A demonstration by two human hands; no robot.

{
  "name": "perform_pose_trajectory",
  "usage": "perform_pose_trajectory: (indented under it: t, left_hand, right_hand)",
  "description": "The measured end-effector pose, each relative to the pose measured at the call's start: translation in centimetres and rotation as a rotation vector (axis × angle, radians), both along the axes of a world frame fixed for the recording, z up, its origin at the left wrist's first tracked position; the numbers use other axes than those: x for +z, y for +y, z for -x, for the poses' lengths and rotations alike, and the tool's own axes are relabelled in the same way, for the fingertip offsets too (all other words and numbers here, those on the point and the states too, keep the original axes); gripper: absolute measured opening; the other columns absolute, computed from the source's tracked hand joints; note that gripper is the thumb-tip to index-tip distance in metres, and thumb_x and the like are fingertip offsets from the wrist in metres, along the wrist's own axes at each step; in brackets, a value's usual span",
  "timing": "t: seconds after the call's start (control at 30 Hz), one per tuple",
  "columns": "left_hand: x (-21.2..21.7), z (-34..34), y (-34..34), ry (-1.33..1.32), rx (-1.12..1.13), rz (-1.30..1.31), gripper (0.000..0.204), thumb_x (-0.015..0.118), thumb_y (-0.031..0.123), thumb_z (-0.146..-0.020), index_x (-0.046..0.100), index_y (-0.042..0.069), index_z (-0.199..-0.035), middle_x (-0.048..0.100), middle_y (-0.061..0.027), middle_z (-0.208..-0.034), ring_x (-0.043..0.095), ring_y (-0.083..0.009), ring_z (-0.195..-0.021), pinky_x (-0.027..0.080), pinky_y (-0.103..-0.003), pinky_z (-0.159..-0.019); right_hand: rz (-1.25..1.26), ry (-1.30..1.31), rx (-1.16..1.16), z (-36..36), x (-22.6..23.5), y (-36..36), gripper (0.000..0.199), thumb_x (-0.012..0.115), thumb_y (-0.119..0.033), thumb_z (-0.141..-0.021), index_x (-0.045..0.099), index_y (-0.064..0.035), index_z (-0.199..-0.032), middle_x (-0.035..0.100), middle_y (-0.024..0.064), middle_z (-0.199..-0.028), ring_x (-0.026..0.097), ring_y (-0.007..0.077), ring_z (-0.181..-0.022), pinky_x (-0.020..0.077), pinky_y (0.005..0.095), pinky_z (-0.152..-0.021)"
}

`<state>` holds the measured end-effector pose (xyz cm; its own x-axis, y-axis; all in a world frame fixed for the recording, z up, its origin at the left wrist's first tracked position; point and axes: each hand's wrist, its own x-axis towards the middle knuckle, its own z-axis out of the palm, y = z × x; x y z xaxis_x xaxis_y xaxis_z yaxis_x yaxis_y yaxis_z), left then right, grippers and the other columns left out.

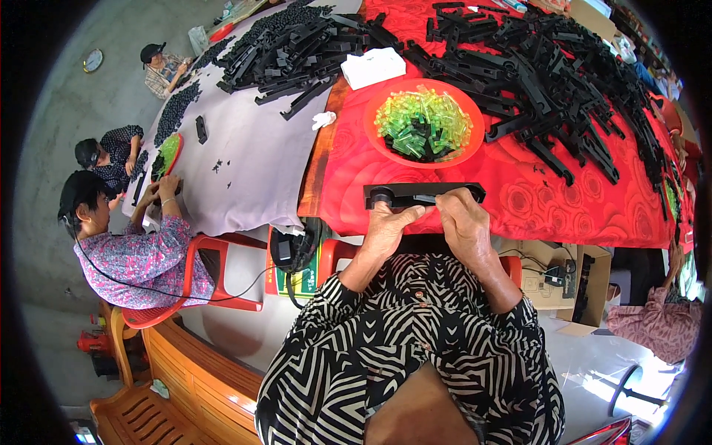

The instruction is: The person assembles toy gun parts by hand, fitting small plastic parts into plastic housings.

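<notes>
Both my hands are at a long black plastic part [417,190] at the near edge of the red-covered table. My left hand [389,231] grips its left end, with the thumb along the near side. The fingers of my right hand [466,221] are bent and pressed against the part's right half; whether they also pinch something small is hidden. Just beyond the part stands an orange-red bowl [475,141] holding many small yellow-green translucent tubes [424,119] and some small black pieces [419,141].
Large heaps of similar black parts [534,81] lie on the red cloth [519,200] and on the grey cloth [252,163] to the left. A white tissue pack [373,68] lies beyond the bowl. At left, a person [141,245] works seated on a red chair [194,274].
</notes>
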<state>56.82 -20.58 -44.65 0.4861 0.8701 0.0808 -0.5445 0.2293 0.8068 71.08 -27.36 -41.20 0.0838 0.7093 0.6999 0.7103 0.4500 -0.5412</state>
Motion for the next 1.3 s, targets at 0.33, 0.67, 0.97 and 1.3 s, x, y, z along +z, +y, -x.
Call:
perform_pose_trajectory:
  t: [0.33,0.67,0.97,1.3]
  left_hand:
    - [0.7,-0.2,-0.3,0.006,0.063,0.037,0.022,0.062,-0.01,-0.076,0.056,-0.001,-0.096,0.063,-0.0069,-0.088,0.064,-0.0172,-0.08,0.055,-0.032,-0.077]
    - [-0.5,-0.3,-0.5,0.042,0.251,0.164,0.007,0.058,-0.004,-0.08,0.059,0.001,-0.085,0.061,-0.0034,-0.075,0.061,-0.0138,-0.067,0.057,-0.029,-0.061]
    - [-1.4,0.4,0.6,-0.07,0.235,0.256,0.013,0.057,-0.007,-0.078,0.057,-0.001,-0.09,0.061,-0.0082,-0.086,0.062,-0.0202,-0.073,0.059,-0.037,-0.066]
    - [-0.7,1.8,1.3,-0.118,0.126,0.329,0.012,0.061,-0.004,-0.078,0.059,-0.003,-0.089,0.065,-0.0124,-0.085,0.066,-0.0268,-0.076,0.058,-0.04,-0.068]
  right_hand:
    - [-0.085,-0.22,-0.094,0.4,-0.6,0.4,0.025,0.058,0.004,-0.066,0.059,0.0007,-0.091,0.054,0.0106,-0.082,0.059,0.0265,-0.071,0.0491,0.0345,-0.059]
    - [-0.017,-0.345,-0.091,1.3,-1.9,1.0,0.028,0.059,0.001,-0.065,0.059,-0.001,-0.092,0.052,0.0092,-0.083,0.058,0.025,-0.076,0.0482,0.0343,-0.062]
    - [-0.083,-0.2,-0.073,0.6,-1.0,1.4,0.022,0.061,0.001,-0.069,0.061,-0.0012,-0.091,0.056,0.011,-0.084,0.057,0.0265,-0.073,0.0479,0.0354,-0.063]
    - [0.188,0.181,-0.151,-1.9,0.9,1.1,0.028,0.064,-0.008,-0.076,0.057,0.0007,-0.101,0.055,0.0167,-0.101,0.052,0.0325,-0.092,0.0425,0.0396,-0.08]
